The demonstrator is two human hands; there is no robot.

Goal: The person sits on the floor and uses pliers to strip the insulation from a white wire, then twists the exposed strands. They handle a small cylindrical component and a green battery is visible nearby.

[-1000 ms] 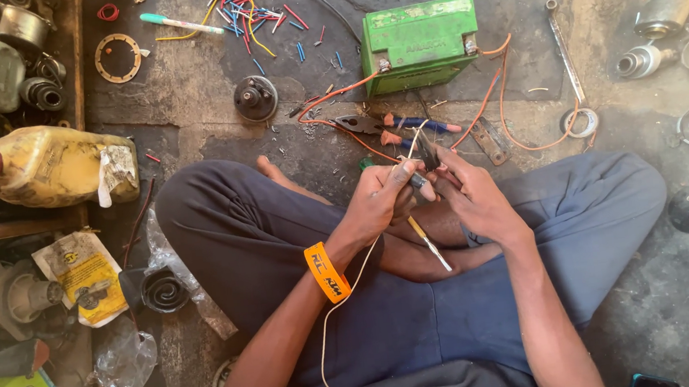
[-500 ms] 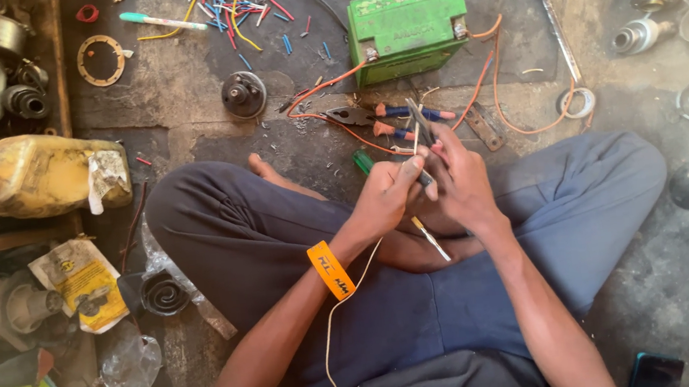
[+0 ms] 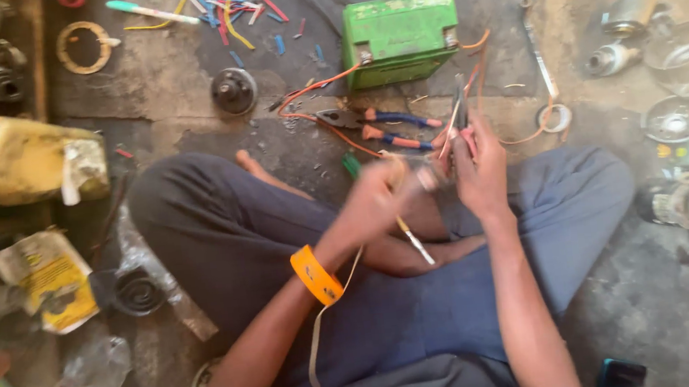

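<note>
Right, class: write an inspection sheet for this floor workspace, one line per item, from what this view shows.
Surface: bare, dusty concrete floor.
Job's things: wires between both hands; green battery just ahead.
Clutter: pliers, spanner, wire offcuts, yellow jug, metal parts.
Grippers: left hand blurred, closed on wires; right hand grips wires.
Cables: orange wires run from battery.
Surroundings: person sits cross-legged; orange wristband.

The right hand (image 3: 481,168) has lifted the wires (image 3: 454,124) higher than before
</note>
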